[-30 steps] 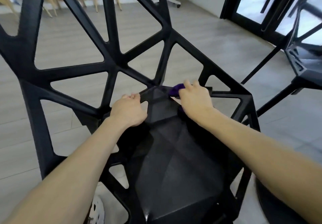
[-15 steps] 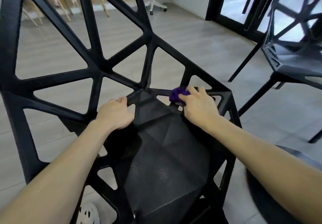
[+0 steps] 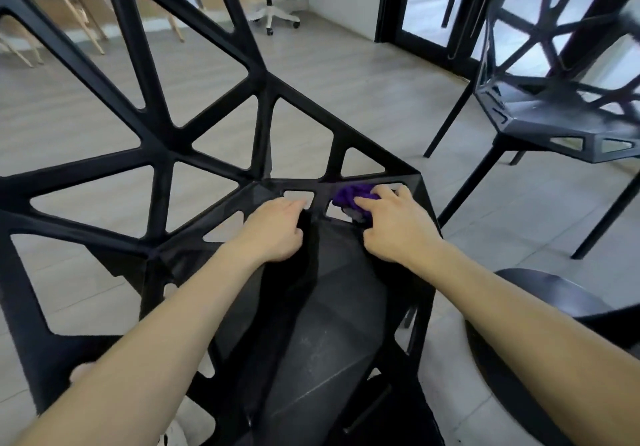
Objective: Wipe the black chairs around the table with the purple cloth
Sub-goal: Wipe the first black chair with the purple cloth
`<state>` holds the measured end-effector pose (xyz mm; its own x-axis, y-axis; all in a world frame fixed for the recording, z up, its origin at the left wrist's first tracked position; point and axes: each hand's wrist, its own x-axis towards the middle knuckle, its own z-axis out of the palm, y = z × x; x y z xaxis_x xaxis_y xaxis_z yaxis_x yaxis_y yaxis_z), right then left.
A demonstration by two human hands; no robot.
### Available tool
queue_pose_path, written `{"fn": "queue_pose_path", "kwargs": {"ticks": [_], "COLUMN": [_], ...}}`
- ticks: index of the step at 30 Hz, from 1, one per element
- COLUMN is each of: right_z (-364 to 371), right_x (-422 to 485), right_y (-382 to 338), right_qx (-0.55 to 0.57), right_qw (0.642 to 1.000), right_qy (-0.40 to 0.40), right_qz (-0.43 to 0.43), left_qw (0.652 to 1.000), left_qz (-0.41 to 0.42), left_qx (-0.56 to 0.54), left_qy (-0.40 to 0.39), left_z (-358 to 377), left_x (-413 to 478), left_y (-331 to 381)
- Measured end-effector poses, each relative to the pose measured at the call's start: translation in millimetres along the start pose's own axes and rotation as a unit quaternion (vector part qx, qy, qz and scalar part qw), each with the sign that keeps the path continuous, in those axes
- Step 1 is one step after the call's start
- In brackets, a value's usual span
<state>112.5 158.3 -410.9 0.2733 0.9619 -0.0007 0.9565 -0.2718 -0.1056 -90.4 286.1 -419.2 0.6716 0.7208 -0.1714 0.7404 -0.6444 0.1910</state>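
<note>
The right hand (image 3: pixel 394 227) is curled over the bunched purple cloth (image 3: pixel 349 196), which is pressed on the rear rail of the black chair (image 3: pixel 311 324), where seat meets backrest, toward 1 o'clock of the seat and near its corner; the cloth is kept bunched, it is judged, so that the narrow bar between the cut-outs is reached; the left hand (image 3: pixel 273 230) is closed on the same rail at 11 o'clock, probably to steady the chair against the rubbing; a second chair (image 3: pixel 554 113) stands well apart at 2 o'clock, not touched. Compared with half a second ago, the cloth has been carried rightward along the rail toward the corner; the left hand has been shifted rightward after it.
</note>
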Motion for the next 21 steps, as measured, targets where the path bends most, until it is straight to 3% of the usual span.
{"fn": "queue_pose_path", "kwargs": {"ticks": [3, 8, 17, 21], "right_z": [-3.9, -8.6, 13.8, 30.2], "right_x": [-18.3, -0.9, -23.4, 11.6], "right_y": [20.8, 49.6, -4.0, -46.1], "right_qx": [0.036, 0.009, 0.089, 0.175], "right_qw": [0.998, 0.979, 0.991, 0.973], "right_qy": [0.043, 0.196, 0.045, 0.030], "right_qz": [0.007, 0.056, -0.093, -0.145], "left_qw": [0.999, 0.998, 0.994, 0.997], "left_qz": [-0.019, -0.028, -0.028, -0.064], "left_qx": [-0.036, -0.047, -0.060, -0.020], "left_qy": [-0.020, -0.023, -0.088, -0.050], "left_z": [8.4, 14.5, -11.7, -34.4], "left_x": [12.9, 20.5, 9.4, -25.0], "left_y": [13.4, 17.3, 15.5, -18.4]}}
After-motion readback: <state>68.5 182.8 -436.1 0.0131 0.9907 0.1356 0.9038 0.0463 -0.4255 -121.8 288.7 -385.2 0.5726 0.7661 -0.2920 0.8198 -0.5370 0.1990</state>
